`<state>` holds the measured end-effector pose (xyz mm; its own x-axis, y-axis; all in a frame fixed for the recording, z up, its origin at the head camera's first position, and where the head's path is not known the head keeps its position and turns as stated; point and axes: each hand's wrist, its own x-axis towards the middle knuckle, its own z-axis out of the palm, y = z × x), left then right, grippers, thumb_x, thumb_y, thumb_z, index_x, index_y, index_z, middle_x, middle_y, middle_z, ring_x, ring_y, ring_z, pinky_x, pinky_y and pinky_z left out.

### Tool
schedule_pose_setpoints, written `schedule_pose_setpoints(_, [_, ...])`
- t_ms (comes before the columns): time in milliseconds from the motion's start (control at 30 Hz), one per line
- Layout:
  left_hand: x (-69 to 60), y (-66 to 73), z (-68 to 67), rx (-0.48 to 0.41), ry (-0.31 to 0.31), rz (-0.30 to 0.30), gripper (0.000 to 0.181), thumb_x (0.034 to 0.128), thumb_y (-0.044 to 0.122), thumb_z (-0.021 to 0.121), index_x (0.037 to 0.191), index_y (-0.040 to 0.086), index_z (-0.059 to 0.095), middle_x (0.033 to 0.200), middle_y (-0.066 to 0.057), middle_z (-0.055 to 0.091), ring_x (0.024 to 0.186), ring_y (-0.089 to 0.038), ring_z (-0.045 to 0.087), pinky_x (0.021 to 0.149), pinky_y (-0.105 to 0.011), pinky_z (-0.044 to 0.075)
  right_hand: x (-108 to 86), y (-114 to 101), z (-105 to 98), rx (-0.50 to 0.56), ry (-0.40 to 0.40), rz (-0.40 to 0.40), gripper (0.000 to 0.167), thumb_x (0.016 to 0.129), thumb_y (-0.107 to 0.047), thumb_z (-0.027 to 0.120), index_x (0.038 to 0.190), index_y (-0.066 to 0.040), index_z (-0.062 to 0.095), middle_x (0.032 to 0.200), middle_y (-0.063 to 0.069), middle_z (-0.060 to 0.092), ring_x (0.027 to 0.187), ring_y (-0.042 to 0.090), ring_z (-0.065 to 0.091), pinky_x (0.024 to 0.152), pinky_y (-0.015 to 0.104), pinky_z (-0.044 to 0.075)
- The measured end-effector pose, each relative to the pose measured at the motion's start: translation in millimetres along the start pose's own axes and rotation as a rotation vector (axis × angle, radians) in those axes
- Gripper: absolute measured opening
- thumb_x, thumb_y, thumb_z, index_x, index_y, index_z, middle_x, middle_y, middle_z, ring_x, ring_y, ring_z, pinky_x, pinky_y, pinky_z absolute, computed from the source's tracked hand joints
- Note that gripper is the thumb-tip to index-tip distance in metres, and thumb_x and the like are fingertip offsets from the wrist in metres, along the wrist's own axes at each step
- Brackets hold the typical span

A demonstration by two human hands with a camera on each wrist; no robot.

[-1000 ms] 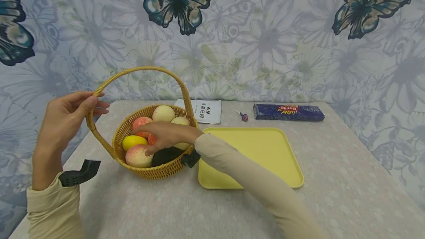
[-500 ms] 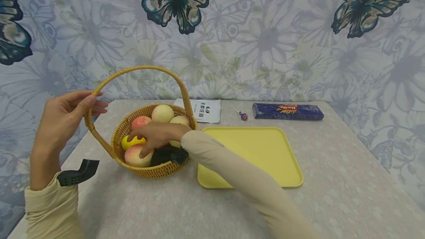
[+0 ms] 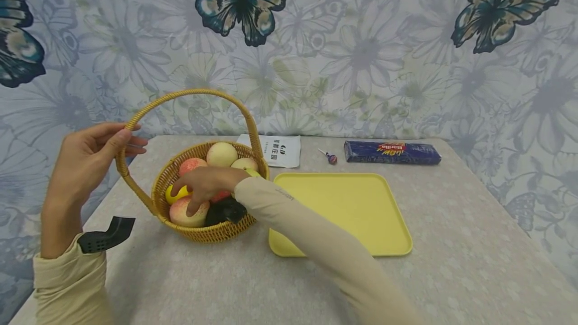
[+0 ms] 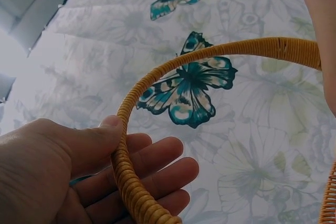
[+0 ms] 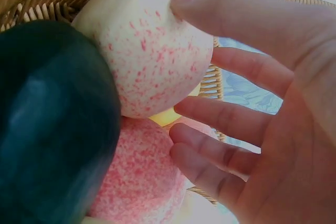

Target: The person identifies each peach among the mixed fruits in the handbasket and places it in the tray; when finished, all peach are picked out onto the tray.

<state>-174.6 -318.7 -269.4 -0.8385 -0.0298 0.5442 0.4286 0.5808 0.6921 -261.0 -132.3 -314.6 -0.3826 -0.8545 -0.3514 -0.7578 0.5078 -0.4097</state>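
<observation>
My left hand [image 3: 83, 159] holds the left side of the wicker basket's handle [image 3: 194, 92] between thumb and fingers. The basket [image 3: 212, 235] stands tilted slightly or level; I cannot tell which. My right hand [image 3: 205, 182] reaches down inside it, fingers spread above a yellow lemon-like fruit [image 3: 171, 195]. In the right wrist view its thumb touches a pale peach with red flecks [image 5: 147, 51], and the other fingers extend around the far side. A pinkish-red fruit [image 5: 142, 171] and a smooth dark green oval one [image 5: 47, 124] lie beside the peach.
Pale round fruits [image 3: 222, 154] fill the basket's back. Right of it lies a yellow tray [image 3: 352, 209]. Behind are a white packet [image 3: 284, 152], a lollipop [image 3: 331, 159] and a blue Barilla pasta pack [image 3: 393, 153]. A butterfly-print backdrop [image 3: 361, 64] stands at the table's rear.
My right hand has shifted left and slightly toward me, from over the reddish fruits to the peach and lemon-like fruit. The left hand keeps its place on the handle.
</observation>
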Motion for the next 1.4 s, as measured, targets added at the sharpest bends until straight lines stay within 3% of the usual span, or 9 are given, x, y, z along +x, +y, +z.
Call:
schedule_pose_setpoints(133, [0.8,0.2,-0.4,-0.008,-0.004,0.001,0.027,0.0967,0.013,0.057,0.118,-0.002,0.063,0.086,0.012,0.071,0.076,-0.001,0.069,0.070,-0.009,0.051,0.8,-1.5,-0.6,-0.045,-0.017,-0.025,0.064,0.082,-0.029,0.076,0.140,-0.025,0.049,0.136,-0.008,0.049,0.112,0.002,0.046,0.091,0.012,0.037])
schedule_pose_setpoints(300, [1.0,-0.2,-1.0,0.012,-0.002,0.003,0.027,0.0968,0.014,0.057,0.118,-0.002,0.063,0.085,0.012,0.071,0.076,-0.001,0.069,0.070,-0.007,0.050,0.4,-2.9,0.6,-0.063,-0.031,0.002,0.067,0.079,-0.031,0.077,0.139,-0.028,0.049,0.139,-0.012,0.044,0.113,-0.001,0.044,0.094,0.013,0.036])
schedule_pose_setpoints(567, [1.6,-0.8,-1.1,0.047,0.002,-0.005,0.029,0.0976,0.016,0.056,0.119,-0.002,0.063,0.084,0.015,0.070,0.076,0.002,0.067,0.071,-0.006,0.048,-0.8,1.3,2.3,-0.058,0.002,-0.022,0.063,0.080,-0.030,0.077,0.137,-0.027,0.051,0.129,-0.011,0.051,0.113,0.001,0.048,0.092,0.012,0.037])
schedule_pose_setpoints(900, [4.9,-1.9,-1.1,0.056,-0.001,0.010,0.030,0.0980,0.017,0.055,0.119,-0.002,0.063,0.084,0.016,0.069,0.076,0.002,0.067,0.072,-0.006,0.048,-7.4,16.2,-3.1,0.061,0.076,-0.172,0.057,0.084,-0.026,0.073,0.136,-0.017,0.050,0.117,-0.006,0.052,0.101,0.004,0.047,0.086,0.011,0.037])
schedule_pose_setpoints(1200, [4.2,-2.1,-1.6,0.029,-0.007,0.012,0.028,0.0978,0.014,0.055,0.119,-0.002,0.063,0.084,0.014,0.071,0.076,0.001,0.068,0.071,-0.006,0.048,-9.7,21.9,-3.9,0.159,0.122,-0.216,0.059,0.084,-0.026,0.071,0.138,-0.017,0.049,0.122,-0.005,0.053,0.103,0.004,0.049,0.087,0.011,0.038])
schedule_pose_setpoints(1400, [5.4,-1.4,-2.0,0.031,-0.009,0.012,0.028,0.0977,0.014,0.055,0.119,-0.002,0.063,0.084,0.013,0.071,0.076,0.000,0.068,0.071,-0.007,0.049,-17.0,25.0,-6.8,0.294,0.175,-0.272,0.055,0.085,-0.021,0.068,0.137,-0.011,0.049,0.127,-0.003,0.052,0.105,0.004,0.050,0.089,0.011,0.040])
